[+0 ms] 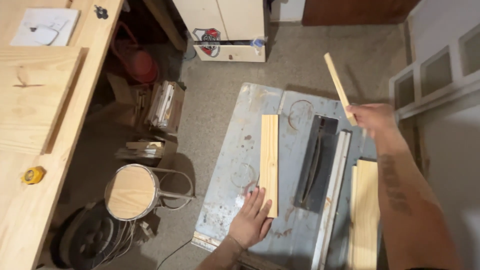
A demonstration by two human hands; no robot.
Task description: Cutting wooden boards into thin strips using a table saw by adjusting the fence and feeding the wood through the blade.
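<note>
the saw blade (315, 160) is lying edge-on in its dark slot and is hard to make out, and the boards (365, 210) at the table saw's (235, 165) right edge are running out of view below. two hands are showing. the left hand (251, 220) is lying flat, fingers together, touching the near end of one pine board (269, 162) on the saw top. the right hand (374, 118) is gripping one thin wooden strip (338, 85), holding it tilted above the far right corner.

Single head-worn view, looking steeply down, close over the saw table (235, 165)
</note>
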